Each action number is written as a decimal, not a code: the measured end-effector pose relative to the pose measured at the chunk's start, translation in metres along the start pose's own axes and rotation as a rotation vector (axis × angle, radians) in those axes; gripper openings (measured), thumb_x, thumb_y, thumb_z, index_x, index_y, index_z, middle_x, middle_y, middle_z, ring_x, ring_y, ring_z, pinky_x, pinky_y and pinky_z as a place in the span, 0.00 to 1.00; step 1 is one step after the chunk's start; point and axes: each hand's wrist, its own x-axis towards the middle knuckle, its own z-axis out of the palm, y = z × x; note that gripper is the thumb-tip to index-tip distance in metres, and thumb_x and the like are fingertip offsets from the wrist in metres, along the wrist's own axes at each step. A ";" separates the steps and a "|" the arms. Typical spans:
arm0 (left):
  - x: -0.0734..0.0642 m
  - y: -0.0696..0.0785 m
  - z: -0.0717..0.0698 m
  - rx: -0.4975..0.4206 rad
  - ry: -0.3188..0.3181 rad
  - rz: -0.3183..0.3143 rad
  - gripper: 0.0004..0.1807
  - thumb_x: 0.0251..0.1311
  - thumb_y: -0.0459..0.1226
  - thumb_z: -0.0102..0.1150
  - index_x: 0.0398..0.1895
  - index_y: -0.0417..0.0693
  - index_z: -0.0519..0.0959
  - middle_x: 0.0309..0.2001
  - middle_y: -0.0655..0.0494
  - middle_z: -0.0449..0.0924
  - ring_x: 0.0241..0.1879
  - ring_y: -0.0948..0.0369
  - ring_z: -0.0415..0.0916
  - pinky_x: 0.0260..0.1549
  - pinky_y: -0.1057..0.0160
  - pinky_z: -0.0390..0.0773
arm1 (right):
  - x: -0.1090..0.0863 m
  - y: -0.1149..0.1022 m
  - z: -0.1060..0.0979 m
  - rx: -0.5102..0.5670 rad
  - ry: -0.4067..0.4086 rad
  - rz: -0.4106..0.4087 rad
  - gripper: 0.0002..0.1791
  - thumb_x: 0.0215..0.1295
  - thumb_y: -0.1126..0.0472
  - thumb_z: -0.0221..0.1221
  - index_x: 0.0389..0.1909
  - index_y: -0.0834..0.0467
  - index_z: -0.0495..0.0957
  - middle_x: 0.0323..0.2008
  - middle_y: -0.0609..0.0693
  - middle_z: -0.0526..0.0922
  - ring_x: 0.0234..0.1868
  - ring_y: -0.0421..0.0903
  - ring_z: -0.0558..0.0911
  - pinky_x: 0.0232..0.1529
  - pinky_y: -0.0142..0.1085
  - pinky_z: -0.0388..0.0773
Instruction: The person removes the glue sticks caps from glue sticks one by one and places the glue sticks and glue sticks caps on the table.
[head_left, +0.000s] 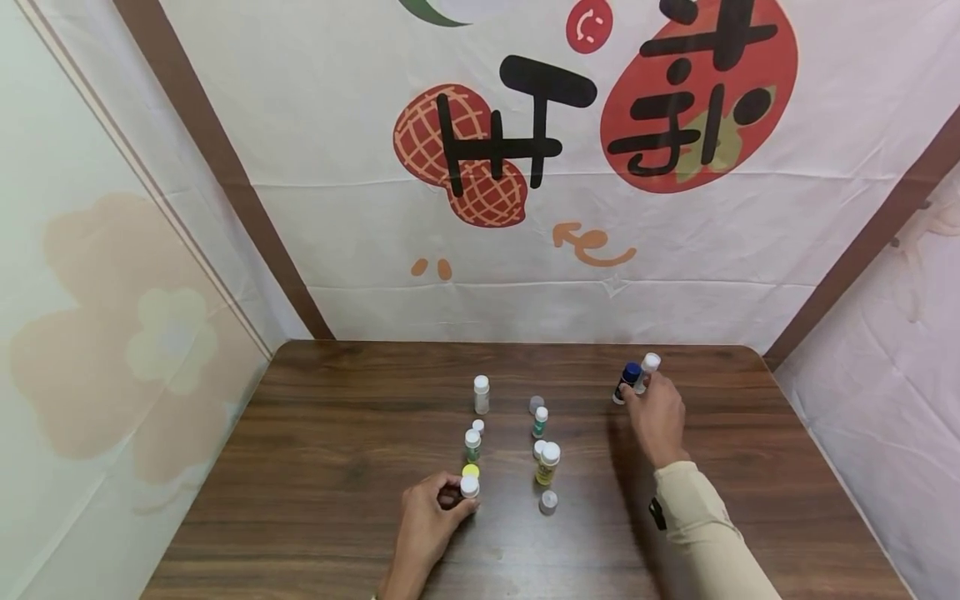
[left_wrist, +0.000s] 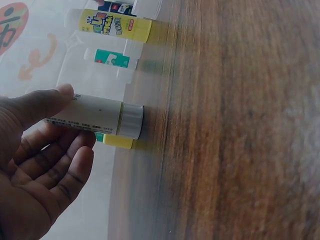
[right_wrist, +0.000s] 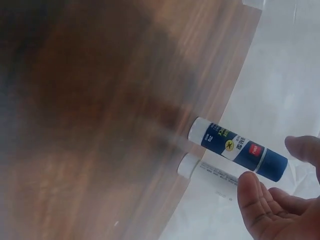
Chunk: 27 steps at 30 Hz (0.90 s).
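My left hand [head_left: 429,518] pinches a white glue stick [left_wrist: 97,114] between thumb and fingers, its grey end down at the tabletop. Beside it is a yellow round piece [head_left: 470,472], with a green-labelled glue stick [head_left: 472,447] just behind. At the far right, my right hand [head_left: 660,418] is beside two upright glue sticks. One is dark blue [right_wrist: 235,149]; the other is white [right_wrist: 215,178], partly hidden by the fingers. The right thumb [right_wrist: 304,149] stands apart from the blue stick, while a fingertip overlaps the white stick's upper end.
Another white glue stick [head_left: 482,395] stands farther back. In a second row are a small green-labelled stick [head_left: 540,423], a yellow glue stick [head_left: 547,465] and a clear round piece [head_left: 549,502]. Behind the wooden table [head_left: 360,450] hangs a printed cloth [head_left: 337,217].
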 end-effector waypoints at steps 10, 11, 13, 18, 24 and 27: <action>-0.001 -0.001 0.000 -0.006 -0.010 -0.013 0.13 0.38 0.31 0.78 0.28 0.45 0.83 0.27 0.56 0.83 0.26 0.64 0.79 0.27 0.63 0.81 | 0.014 0.001 0.007 -0.036 -0.008 0.000 0.24 0.60 0.59 0.66 0.48 0.74 0.74 0.39 0.70 0.78 0.40 0.66 0.79 0.40 0.57 0.75; -0.001 -0.001 0.000 -0.008 -0.008 -0.016 0.13 0.38 0.31 0.78 0.28 0.45 0.83 0.27 0.56 0.83 0.25 0.64 0.79 0.27 0.63 0.81 | 0.015 0.001 0.008 -0.033 -0.011 -0.003 0.24 0.60 0.59 0.66 0.49 0.74 0.74 0.41 0.70 0.78 0.42 0.66 0.79 0.41 0.57 0.75; -0.001 -0.001 0.000 -0.008 -0.005 -0.016 0.13 0.38 0.31 0.78 0.28 0.46 0.83 0.27 0.57 0.83 0.25 0.65 0.78 0.26 0.63 0.81 | 0.017 0.001 0.009 -0.024 -0.016 -0.006 0.25 0.60 0.60 0.66 0.52 0.73 0.74 0.43 0.71 0.77 0.43 0.67 0.78 0.42 0.58 0.74; 0.000 -0.001 0.000 -0.011 -0.006 -0.004 0.13 0.38 0.31 0.78 0.28 0.46 0.83 0.27 0.57 0.83 0.25 0.65 0.79 0.26 0.66 0.80 | 0.020 0.002 0.010 0.000 -0.013 0.002 0.25 0.61 0.60 0.65 0.54 0.72 0.74 0.45 0.71 0.77 0.46 0.66 0.78 0.45 0.57 0.74; 0.000 0.000 -0.002 -0.010 -0.010 -0.009 0.13 0.38 0.31 0.78 0.29 0.45 0.83 0.27 0.57 0.83 0.26 0.63 0.80 0.26 0.67 0.80 | 0.022 0.001 0.009 0.000 -0.014 -0.028 0.21 0.63 0.60 0.64 0.51 0.71 0.76 0.42 0.70 0.77 0.44 0.66 0.78 0.44 0.57 0.75; 0.000 0.001 -0.003 -0.004 -0.007 -0.007 0.14 0.38 0.31 0.78 0.29 0.45 0.83 0.27 0.57 0.83 0.26 0.63 0.80 0.26 0.66 0.80 | 0.023 0.000 0.008 -0.009 -0.011 -0.047 0.19 0.62 0.61 0.64 0.48 0.71 0.77 0.40 0.70 0.77 0.42 0.66 0.78 0.43 0.57 0.75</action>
